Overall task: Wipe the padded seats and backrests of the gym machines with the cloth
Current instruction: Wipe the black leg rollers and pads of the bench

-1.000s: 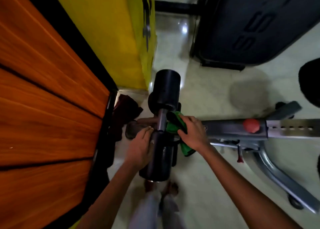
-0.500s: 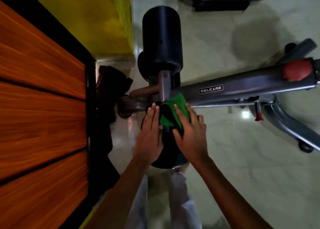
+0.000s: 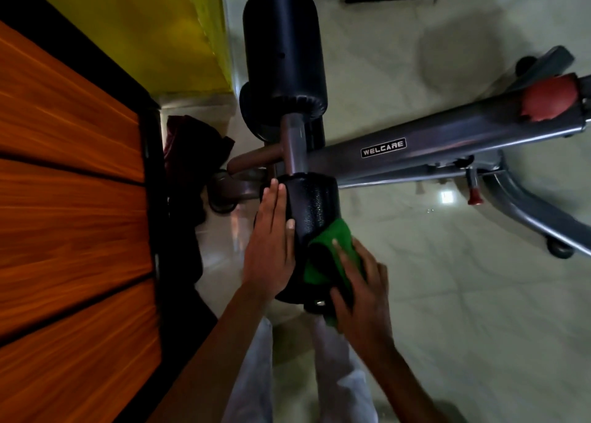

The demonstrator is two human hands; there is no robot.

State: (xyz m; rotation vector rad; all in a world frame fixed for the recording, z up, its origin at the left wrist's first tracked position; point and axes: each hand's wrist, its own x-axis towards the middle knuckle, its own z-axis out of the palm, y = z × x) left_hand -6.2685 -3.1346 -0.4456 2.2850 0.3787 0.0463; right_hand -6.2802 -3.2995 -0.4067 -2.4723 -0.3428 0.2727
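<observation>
Rollers: two. Left hand flat on near roller; right hand clutching one cloth.

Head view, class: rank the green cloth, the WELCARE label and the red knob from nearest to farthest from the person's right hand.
1. green cloth: under the right hand, pressed onto the near black roller pad.
2. WELCARE label: on the grey bar, above the hand.
3. red knob: far up the bar, at the frame's right edge.

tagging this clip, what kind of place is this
Most likely a gym: a steel frame labelled WELCARE carries black roller pads, and a cloth wipes one.
</observation>
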